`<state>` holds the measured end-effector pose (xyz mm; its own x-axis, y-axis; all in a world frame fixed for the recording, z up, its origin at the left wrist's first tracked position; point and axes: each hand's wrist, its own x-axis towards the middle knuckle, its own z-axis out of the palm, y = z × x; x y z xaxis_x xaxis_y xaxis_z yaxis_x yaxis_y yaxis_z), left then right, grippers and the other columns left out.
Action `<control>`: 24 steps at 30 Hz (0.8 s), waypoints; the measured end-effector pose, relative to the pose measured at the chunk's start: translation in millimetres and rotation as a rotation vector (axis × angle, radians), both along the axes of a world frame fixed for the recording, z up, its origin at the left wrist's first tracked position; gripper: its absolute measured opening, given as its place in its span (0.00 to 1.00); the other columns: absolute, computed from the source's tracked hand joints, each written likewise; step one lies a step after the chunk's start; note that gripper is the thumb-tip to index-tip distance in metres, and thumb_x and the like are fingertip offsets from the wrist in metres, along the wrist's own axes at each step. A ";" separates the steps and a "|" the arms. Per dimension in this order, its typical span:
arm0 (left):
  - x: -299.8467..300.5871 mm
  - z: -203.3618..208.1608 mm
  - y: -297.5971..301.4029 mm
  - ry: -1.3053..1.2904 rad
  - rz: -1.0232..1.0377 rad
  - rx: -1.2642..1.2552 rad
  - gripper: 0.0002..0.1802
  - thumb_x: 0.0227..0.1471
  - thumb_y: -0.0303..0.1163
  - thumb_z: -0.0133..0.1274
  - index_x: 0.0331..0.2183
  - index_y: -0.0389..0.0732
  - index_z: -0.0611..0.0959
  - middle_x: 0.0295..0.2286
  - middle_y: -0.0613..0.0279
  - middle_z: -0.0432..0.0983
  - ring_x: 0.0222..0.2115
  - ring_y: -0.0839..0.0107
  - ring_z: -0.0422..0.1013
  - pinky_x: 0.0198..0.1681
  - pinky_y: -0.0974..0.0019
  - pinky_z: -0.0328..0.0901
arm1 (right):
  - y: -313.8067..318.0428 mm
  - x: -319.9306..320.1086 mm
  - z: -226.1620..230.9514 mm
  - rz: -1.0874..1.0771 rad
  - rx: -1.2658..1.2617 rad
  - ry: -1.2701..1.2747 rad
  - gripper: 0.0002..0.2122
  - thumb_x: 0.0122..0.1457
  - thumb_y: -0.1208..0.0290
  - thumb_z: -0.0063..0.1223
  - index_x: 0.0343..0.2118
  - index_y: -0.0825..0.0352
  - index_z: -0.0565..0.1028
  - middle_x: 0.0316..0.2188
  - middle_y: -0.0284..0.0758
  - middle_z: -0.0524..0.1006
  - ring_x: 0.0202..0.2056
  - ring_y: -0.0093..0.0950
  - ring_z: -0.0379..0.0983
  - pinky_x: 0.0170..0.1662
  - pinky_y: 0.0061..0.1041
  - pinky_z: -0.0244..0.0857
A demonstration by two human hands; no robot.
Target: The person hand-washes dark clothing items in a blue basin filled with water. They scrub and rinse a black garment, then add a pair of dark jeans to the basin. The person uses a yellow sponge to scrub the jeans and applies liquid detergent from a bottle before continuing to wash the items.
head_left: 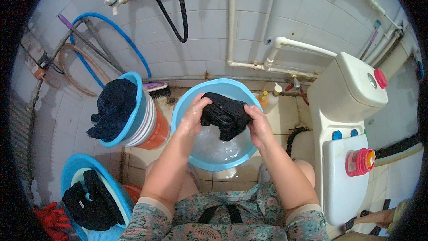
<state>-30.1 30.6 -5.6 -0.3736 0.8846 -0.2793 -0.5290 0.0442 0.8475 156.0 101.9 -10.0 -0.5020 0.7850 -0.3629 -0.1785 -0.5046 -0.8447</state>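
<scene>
Between my two hands hangs a wet, crumpled black garment [225, 115], held over a light blue basin [183, 102] on the floor. Cloudy water [218, 147] fills the lower part of the basin. My left hand [195, 112] grips the cloth's left edge, thumb on top. On the other side, my right hand [258, 126] pinches the right edge. The cloth is bunched, so I cannot tell which kind of garment it is. Some of the fingers are hidden behind it.
Left of the basin, dark clothes [117, 107] lie in a blue basin on stacked buckets [154, 127]. Nearer, another blue tub [71, 169] holds black clothes. Two pump bottles [269, 100] stand behind right. A toilet [343, 174] with a pink jar [359, 162] is at right; another person's leg [374, 218] shows beyond.
</scene>
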 end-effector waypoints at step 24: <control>-25.0 17.3 -9.3 -0.331 0.024 -0.080 0.14 0.51 0.36 0.51 0.36 0.37 0.77 0.32 0.57 0.75 0.33 0.66 0.72 0.38 0.63 0.67 | 1.5 7.6 20.4 0.585 0.644 -0.375 0.21 0.45 0.65 0.62 0.44 0.66 0.73 0.41 0.38 0.73 0.43 0.29 0.70 0.47 0.26 0.62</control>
